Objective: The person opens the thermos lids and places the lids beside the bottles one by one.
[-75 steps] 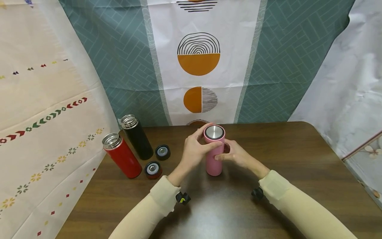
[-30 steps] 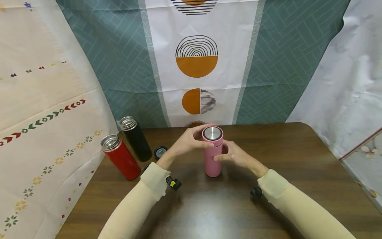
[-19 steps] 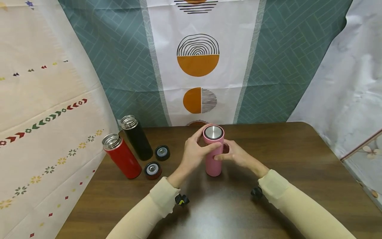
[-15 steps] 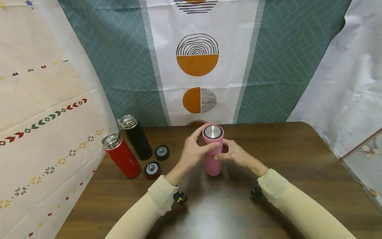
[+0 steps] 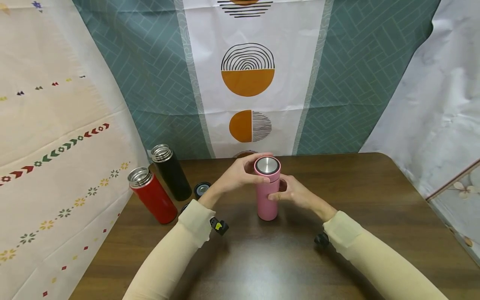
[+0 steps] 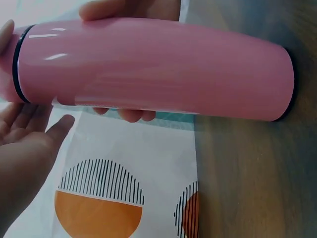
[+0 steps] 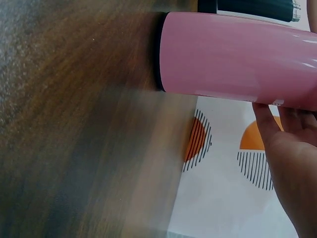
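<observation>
A pink thermos bottle (image 5: 266, 208) stands upright on the wooden table, its pink lid (image 5: 267, 165) topped with a silver disc. My left hand (image 5: 240, 171) holds the lid, thumb on the near side and fingers reaching round the far side. Lower down, my right hand (image 5: 296, 192) grips the bottle's body, thumb across the front. A thin black ring marks the seam between lid and body in the left wrist view. Part of the right hand (image 7: 297, 158) shows beyond the bottle in the right wrist view, with some fingers hidden behind it.
On the left stand a red thermos bottle (image 5: 155, 200) and a black thermos bottle (image 5: 174, 179), both with bare steel mouths. A black lid (image 5: 201, 189) lies beside them; another lid is mostly hidden by my left sleeve (image 5: 176, 237). Fabric hangs behind the table.
My left hand has turned around the lid, its thumb shifting left and its wrist swinging left, over the lids on the table. My right hand and the bottle stay put.
</observation>
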A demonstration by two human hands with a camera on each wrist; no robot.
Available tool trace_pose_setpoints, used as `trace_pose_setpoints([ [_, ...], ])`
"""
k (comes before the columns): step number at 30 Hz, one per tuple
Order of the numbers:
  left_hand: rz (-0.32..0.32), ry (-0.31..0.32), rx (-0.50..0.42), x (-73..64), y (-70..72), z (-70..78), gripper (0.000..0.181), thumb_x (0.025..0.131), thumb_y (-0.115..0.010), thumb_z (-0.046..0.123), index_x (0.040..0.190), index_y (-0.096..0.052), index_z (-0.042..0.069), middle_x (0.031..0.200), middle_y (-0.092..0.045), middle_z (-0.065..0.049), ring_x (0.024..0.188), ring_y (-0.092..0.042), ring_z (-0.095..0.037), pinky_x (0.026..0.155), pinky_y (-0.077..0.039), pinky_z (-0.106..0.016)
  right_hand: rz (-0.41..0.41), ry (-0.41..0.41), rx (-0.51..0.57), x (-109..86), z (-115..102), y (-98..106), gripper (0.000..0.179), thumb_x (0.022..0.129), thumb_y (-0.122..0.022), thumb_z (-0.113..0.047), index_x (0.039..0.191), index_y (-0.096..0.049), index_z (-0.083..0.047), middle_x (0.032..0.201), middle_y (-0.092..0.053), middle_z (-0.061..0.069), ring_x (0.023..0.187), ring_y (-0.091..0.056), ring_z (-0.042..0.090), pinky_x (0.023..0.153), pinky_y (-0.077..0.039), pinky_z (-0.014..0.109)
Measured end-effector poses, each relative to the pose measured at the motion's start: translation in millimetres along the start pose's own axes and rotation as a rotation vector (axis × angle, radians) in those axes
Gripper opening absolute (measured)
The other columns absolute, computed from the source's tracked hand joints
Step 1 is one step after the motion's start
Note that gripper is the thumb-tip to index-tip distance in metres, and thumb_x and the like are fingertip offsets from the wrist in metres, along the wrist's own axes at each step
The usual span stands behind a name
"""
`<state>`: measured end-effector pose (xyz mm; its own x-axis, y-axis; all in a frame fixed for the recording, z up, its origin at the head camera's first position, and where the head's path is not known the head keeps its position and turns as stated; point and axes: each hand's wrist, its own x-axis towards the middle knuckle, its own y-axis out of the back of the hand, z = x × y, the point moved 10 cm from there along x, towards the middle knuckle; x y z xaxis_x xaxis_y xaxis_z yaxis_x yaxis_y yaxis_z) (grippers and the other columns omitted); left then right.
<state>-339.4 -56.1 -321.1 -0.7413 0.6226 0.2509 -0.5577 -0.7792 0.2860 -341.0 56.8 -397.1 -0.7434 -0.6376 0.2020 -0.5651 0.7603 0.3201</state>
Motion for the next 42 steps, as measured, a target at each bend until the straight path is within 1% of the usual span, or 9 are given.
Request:
trace_pose_setpoints([
  [5,0.109,0.004,-0.011,-4.6,0.9,-5.1,0.063,0.090,-0.079,0.009,0.149,-0.057,0.013,0.137,-0.065,-0.003,0.123,-0.062,-0.022,0.108,-0.050,-0.040,0.006,0.005,-0.012,0.5,0,0,0.051,0.091,-0.078,-0.026,0.136,-0.062,-0.006,0.124,-0.070,0.009,0.114,-0.066,0.029,0.098,-0.054,0.046],
  [9,0.289,0.000,-0.027,-13.9,-2.3,-4.3,0.064,0.088,-0.083,0.010,0.147,-0.059,0.017,0.135,-0.067,-0.001,0.122,-0.063,-0.020,0.108,-0.050,-0.044,0.020,0.002,-0.024,-0.6,0,0,0.053,0.091,-0.078,-0.027,0.138,-0.061,-0.007,0.127,-0.070,0.008,0.115,-0.066,0.028,0.099,-0.053,0.049],
  [14,0.483,0.012,0.070,-27.1,-7.3,0.5,0.070,0.085,-0.088,0.024,0.148,-0.058,0.018,0.135,-0.067,0.003,0.123,-0.063,-0.016,0.106,-0.050,-0.048,0.034,0.012,-0.035,-1.5,-2,2,0.058,0.090,-0.079,-0.026,0.141,-0.059,-0.007,0.131,-0.068,0.008,0.117,-0.065,0.028,0.099,-0.053,0.044],
  [17,0.460,0.018,0.085,-27.2,-8.1,0.5,0.072,0.087,-0.087,0.025,0.150,-0.055,0.017,0.139,-0.065,0.002,0.125,-0.061,-0.016,0.106,-0.050,-0.046,0.029,0.016,-0.032,-1.2,-2,1,0.058,0.090,-0.079,-0.027,0.141,-0.060,-0.007,0.131,-0.068,0.007,0.117,-0.064,0.028,0.098,-0.054,0.042],
  [25,0.079,0.016,-0.025,-8.7,-2.8,-1.9,0.067,0.093,-0.075,0.011,0.154,-0.048,0.012,0.143,-0.059,-0.006,0.127,-0.059,-0.023,0.110,-0.048,-0.042,0.018,-0.005,0.010,-0.6,0,0,0.051,0.090,-0.080,-0.027,0.133,-0.063,-0.007,0.123,-0.070,0.008,0.113,-0.066,0.027,0.096,-0.055,0.039],
  [28,0.019,0.009,-0.014,-4.7,-0.7,-2.0,0.064,0.093,-0.075,0.008,0.152,-0.052,0.012,0.140,-0.062,-0.006,0.125,-0.060,-0.024,0.108,-0.049,-0.041,0.015,0.004,0.017,-0.2,0,-1,0.049,0.090,-0.079,-0.024,0.132,-0.063,-0.005,0.122,-0.070,0.009,0.112,-0.066,0.026,0.095,-0.055,0.037],
  [31,0.066,0.014,-0.006,-5.7,1.1,-3.1,0.061,0.091,-0.077,0.008,0.148,-0.056,0.014,0.136,-0.064,-0.004,0.122,-0.062,-0.023,0.106,-0.051,-0.039,0.013,0.010,0.022,0.2,-1,-2,0.048,0.090,-0.079,-0.022,0.133,-0.063,-0.004,0.122,-0.070,0.010,0.112,-0.067,0.027,0.095,-0.055,0.037],
  [39,0.401,-0.003,0.008,-20.9,-4.5,-3.9,0.064,0.087,-0.085,0.015,0.145,-0.059,0.017,0.135,-0.065,-0.002,0.120,-0.063,-0.019,0.105,-0.052,-0.044,0.029,0.004,0.000,-1.9,-1,1,0.057,0.091,-0.079,-0.028,0.139,-0.060,-0.006,0.128,-0.069,0.009,0.115,-0.066,0.029,0.097,-0.055,0.039],
  [42,0.458,-0.001,0.033,-25.6,-7.9,-2.7,0.067,0.087,-0.086,0.019,0.146,-0.055,0.017,0.138,-0.062,-0.002,0.122,-0.062,-0.019,0.105,-0.052,-0.045,0.030,0.014,-0.001,-1.7,-2,0,0.058,0.091,-0.079,-0.026,0.141,-0.059,-0.005,0.130,-0.068,0.010,0.116,-0.065,0.029,0.097,-0.055,0.040],
])
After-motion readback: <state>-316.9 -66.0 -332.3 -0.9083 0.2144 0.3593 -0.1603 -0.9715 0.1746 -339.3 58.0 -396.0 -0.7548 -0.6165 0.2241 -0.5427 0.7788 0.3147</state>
